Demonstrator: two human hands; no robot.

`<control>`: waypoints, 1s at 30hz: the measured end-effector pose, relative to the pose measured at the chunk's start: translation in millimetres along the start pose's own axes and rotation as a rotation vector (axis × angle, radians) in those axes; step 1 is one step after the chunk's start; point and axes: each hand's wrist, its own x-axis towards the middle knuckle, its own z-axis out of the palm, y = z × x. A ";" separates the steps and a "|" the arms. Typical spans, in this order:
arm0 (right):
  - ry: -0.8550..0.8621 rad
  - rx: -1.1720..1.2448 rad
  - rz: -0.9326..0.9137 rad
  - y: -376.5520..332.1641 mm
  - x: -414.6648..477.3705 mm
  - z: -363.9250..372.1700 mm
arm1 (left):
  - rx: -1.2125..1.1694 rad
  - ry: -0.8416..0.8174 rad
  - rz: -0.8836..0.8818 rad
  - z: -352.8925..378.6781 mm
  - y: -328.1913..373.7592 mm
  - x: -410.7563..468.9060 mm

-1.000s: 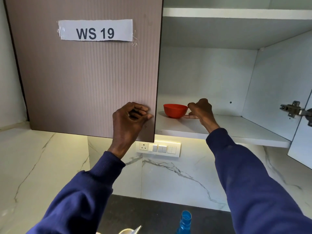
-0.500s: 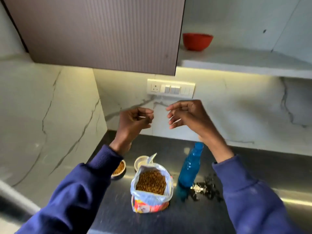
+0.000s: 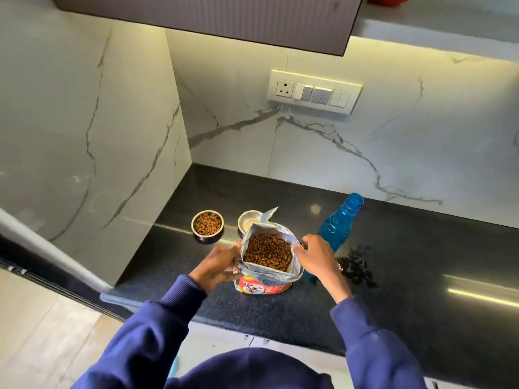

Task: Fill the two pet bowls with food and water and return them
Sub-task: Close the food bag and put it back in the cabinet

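The bench (image 3: 421,248) is black and finely speckled, and the wall (image 3: 337,141) white with grey veins. At centre, the food bag (image 3: 269,275) is silver inside, red and orange outside, and holds brown kibble (image 3: 266,252). Right of it stands a translucent blue bottle (image 3: 338,224). The sleeves (image 3: 157,332) at the bottom are navy.

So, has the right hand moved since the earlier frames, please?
Yes: the right hand dropped from near the switch panel down to the rim of the food bag.
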 end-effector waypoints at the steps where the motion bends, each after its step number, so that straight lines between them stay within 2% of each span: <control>1: -0.042 0.058 0.044 3.6 -0.7 1.7 | -0.061 -0.010 -0.015 -0.8 -2.4 0.2; 4: -0.126 0.355 0.159 14.6 2.2 8.0 | -0.274 -0.001 -0.083 -5.3 -2.0 0.8; 7: -0.098 0.470 0.161 19.9 4.1 14.5 | -0.383 -0.021 -0.155 -12.1 -1.1 -0.6; 10: -0.056 0.464 0.135 16.5 1.4 12.5 | -0.322 0.006 -0.150 -10.1 -2.2 -2.2; 13: 0.004 0.399 0.115 17.6 -1.2 8.8 | -0.286 0.129 -0.087 -1.5 -1.8 -7.4; 17: 0.061 0.253 0.078 22.6 -3.8 -1.1 | -0.161 0.310 0.146 -4.6 5.8 -16.0; 24: -0.069 0.261 0.074 20.1 -3.7 -12.6 | 0.256 0.608 0.388 -5.9 29.3 -25.9; 26: -0.149 0.350 0.118 19.2 -3.8 -16.5 | 0.288 0.593 0.412 -6.3 30.6 -30.0; 30: -0.271 0.493 0.109 13.7 -10.3 -26.1 | 0.235 0.409 0.434 -15.8 32.4 -37.6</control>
